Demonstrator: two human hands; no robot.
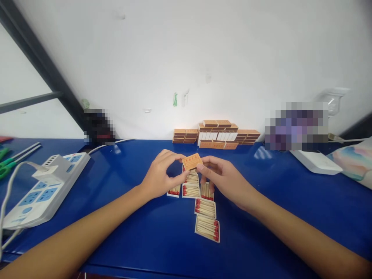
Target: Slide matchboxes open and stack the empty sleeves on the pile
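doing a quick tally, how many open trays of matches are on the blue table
6 in view: leftmost tray; middle tray; half-covered tray behind it; tray by the right hand; nearer tray; nearest tray. Left hand, right hand or held matchbox may hide more.

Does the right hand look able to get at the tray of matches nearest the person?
Probably yes: nothing covers that tray, and bare tabletop lies beside it. The right hand is busy, though, holding a matchbox with the left hand.

2 pixelated patches (100, 127) hide what's beneath.
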